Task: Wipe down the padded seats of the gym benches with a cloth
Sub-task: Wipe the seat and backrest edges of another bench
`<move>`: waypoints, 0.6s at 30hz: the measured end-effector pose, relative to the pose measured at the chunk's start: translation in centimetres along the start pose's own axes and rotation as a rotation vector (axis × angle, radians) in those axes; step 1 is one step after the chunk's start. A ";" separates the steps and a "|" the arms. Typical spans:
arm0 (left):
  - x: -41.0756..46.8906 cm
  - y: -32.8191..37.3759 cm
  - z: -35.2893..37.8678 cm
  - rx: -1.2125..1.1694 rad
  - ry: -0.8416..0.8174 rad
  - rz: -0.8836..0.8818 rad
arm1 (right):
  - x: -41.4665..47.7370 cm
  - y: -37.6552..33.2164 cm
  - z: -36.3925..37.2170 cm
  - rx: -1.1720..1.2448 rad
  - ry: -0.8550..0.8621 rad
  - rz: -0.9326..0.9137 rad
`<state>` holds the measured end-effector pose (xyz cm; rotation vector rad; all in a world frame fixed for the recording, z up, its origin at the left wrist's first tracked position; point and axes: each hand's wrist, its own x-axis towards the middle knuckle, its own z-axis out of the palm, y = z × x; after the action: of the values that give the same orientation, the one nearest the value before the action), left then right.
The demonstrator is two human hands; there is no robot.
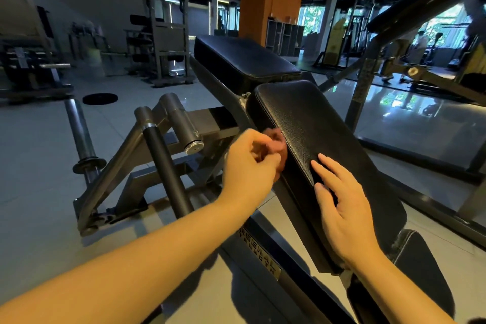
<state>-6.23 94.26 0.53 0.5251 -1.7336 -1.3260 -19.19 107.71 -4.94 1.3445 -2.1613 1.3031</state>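
Observation:
A black padded bench pad point(323, 129) slopes up and away in front of me, with a second black pad point(244, 59) behind it and a smaller one point(420, 265) at the lower right. My left hand point(249, 166) grips a reddish cloth point(276, 142) bunched against the left edge of the near pad. My right hand point(342, 208) rests on the pad's lower surface with fingers straight and spread.
The bench's grey steel frame with weight pegs point(181, 123) and a black-sleeved bar point(168, 173) stands left of the pad. A barbell point(79, 134) and a weight plate point(100, 98) lie on the tiled floor. Racks stand at the back left, a mirrored wall at right.

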 end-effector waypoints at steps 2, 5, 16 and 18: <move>-1.2 -0.6 -1.1 0.032 -0.146 -0.056 | 0.2 0.3 -0.1 0.048 -0.006 0.023; -0.1 -0.4 -2.6 0.000 0.025 -0.006 | 0.2 0.5 -0.2 0.100 -0.012 0.023; -3.0 -1.8 -0.2 0.034 -0.349 -0.063 | 0.5 1.0 -0.3 0.265 0.026 0.045; -3.0 -1.5 -0.9 0.022 -0.334 -0.065 | 0.5 0.8 -0.4 0.289 0.026 0.045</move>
<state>-4.09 95.51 -1.90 0.3910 -2.0174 -1.5087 -20.25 107.83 -4.87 1.3772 -2.0551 1.6934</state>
